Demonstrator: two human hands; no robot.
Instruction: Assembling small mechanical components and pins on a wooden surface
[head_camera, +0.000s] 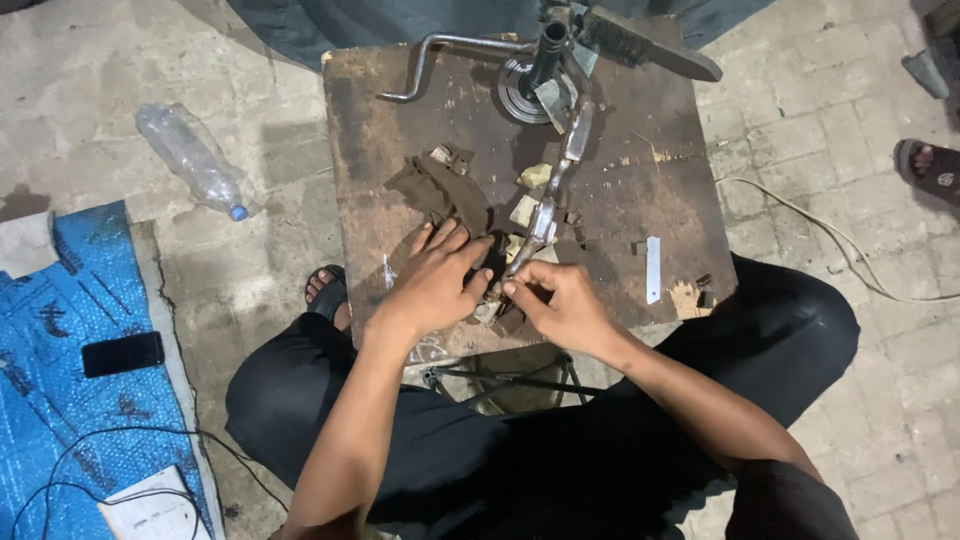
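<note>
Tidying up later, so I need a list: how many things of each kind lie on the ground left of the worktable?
Plastic bottle: 1
Phone: 1
Blue sheet: 1
Black cable: 1
White box: 1
Total: 5

We see a small rusty brown table carrying a metal lever, dark rag, bent rod, wire brush, white strip, paper scraps.

Looks like a rough outdoor repair spot, pretty much a street-side workshop: cracked paving-stone floor, grimy rust-stained work board with a bent metal crank at its far edge, wire brush at the far right corner.
</note>
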